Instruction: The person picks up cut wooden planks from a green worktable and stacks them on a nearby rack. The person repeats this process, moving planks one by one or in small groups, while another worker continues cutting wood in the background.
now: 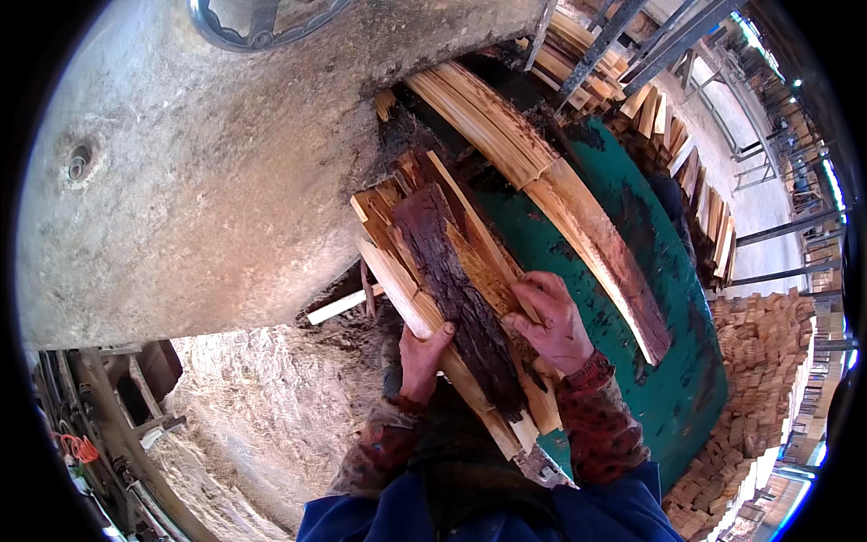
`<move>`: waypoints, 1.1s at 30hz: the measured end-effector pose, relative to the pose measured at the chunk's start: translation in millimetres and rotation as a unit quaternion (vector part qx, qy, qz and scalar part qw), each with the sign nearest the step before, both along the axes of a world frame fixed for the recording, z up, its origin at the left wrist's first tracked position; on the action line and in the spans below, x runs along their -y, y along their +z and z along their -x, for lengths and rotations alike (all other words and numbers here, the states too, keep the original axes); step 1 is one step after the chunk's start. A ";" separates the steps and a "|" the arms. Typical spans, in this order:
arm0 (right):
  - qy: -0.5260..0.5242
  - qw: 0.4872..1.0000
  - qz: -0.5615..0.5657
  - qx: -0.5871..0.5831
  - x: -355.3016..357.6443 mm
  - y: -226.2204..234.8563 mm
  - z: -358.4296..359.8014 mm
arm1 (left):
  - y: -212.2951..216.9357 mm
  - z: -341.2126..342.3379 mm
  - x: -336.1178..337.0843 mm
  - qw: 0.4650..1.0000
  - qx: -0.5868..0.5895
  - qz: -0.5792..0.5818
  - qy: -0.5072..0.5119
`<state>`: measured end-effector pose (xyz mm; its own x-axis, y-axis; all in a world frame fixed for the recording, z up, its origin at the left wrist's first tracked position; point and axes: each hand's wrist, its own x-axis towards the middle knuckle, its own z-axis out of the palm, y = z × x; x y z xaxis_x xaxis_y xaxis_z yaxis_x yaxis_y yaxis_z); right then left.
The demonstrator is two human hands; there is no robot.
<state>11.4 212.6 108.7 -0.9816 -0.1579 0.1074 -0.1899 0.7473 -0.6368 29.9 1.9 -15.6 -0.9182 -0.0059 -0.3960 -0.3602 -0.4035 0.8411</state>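
Between my two hands is a loose bundle of split wood slabs (pixel 492 253), with a strip of dark rough bark (pixel 442 262) lying along its top. My left hand (pixel 423 359) is closed round the bundle's left edge, thumb on top. On the opposite edge my right hand (pixel 553 323) grips the slabs with bent fingers and thumb. The bundle's lower end comes close to my body, and its upper end points at a large dusty machine housing (pixel 208 181). Beyond my right hand, long bark-edged slabs (pixel 587 217) lie across a green metal table (pixel 682 298).
A dark handwheel (pixel 271 36) sits on the housing's top. Stacked short wood pieces (pixel 759 370) stand at the right, and more boards (pixel 668 126) lie behind the table. Sawdust (pixel 262 406) covers the floor at left, near pipes and an orange coiled thing (pixel 79 448).
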 end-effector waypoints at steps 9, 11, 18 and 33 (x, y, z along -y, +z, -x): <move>0.016 0.975 0.041 0.216 -38.1 -36.3 15.8 | 10.7 0.5 -1.3 1.000 -0.003 -0.010 0.002; -0.001 0.974 0.043 0.222 -44.6 -48.3 14.9 | 14.9 3.4 -1.4 1.000 -0.005 -0.020 -0.003; -0.033 0.945 0.149 0.290 -30.6 -39.2 14.6 | 5.1 5.4 5.9 0.997 0.009 -0.074 -0.024; -0.205 0.930 0.161 0.260 65.9 -51.2 -63.8 | -10.1 16.2 88.7 0.948 0.166 -0.227 -0.147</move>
